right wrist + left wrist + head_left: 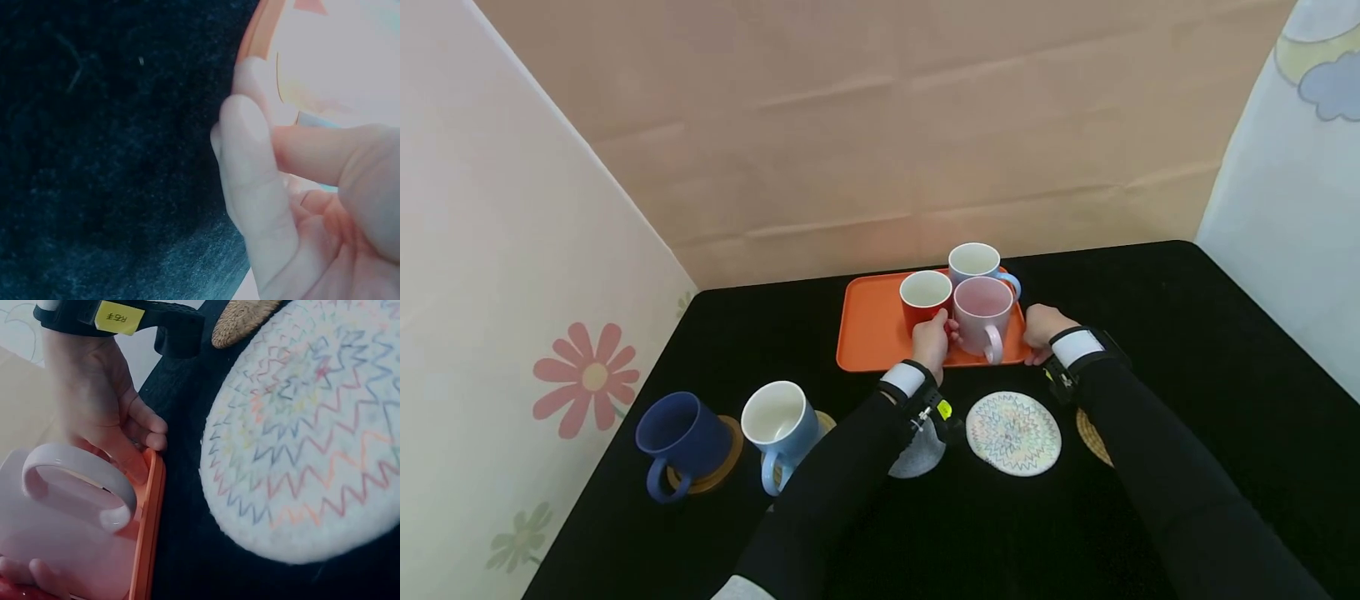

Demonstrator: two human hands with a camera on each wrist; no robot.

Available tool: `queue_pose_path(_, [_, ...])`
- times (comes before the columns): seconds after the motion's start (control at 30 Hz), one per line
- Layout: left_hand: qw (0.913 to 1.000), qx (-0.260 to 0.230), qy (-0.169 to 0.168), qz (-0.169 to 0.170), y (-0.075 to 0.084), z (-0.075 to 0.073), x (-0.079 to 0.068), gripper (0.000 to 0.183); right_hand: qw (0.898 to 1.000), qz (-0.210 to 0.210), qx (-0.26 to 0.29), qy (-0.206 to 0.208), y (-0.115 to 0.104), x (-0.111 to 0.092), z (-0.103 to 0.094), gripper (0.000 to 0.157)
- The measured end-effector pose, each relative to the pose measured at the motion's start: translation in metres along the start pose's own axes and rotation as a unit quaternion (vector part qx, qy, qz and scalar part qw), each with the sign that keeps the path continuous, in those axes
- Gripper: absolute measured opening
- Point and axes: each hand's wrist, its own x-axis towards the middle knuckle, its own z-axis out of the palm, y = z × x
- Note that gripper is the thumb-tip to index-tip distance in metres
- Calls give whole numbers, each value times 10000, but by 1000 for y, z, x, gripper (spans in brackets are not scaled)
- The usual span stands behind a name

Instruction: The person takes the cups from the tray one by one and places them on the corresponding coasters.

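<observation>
An orange tray (872, 325) lies near the table's back edge with several mugs on it. My left hand (931, 340) grips a red mug (914, 313) with a white inside, its fingers between that mug and the pink mug (973, 329) to the right. Behind these stands a light blue mug (964, 268). At the tray's front right corner, my right hand (1045, 327) pinches the rim. The right wrist view shows its thumb inside the rim and its fingers (250, 162) along the outside. Most of the red mug is hidden in the left wrist view.
On the black table (752, 333), a dark blue mug (688, 446) stands on a brown coaster (727, 458) at front left. Beside it stands a blue-and-white mug (790, 437). A grey coaster (921, 457), a zigzag-patterned coaster (1013, 433) and a woven coaster (1092, 437) lie in front of the tray.
</observation>
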Motion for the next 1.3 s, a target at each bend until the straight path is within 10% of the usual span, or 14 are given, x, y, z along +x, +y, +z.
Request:
queue_pose_path(0.87, [9962, 743, 126, 428, 9, -19, -24, 38, 9999, -45, -19, -104, -6, 7, 4, 13])
queue_pose_path(1.3, [9963, 481, -325, 627, 25, -33, -53, 43, 9998, -117, -18, -189, -6, 6, -1, 14])
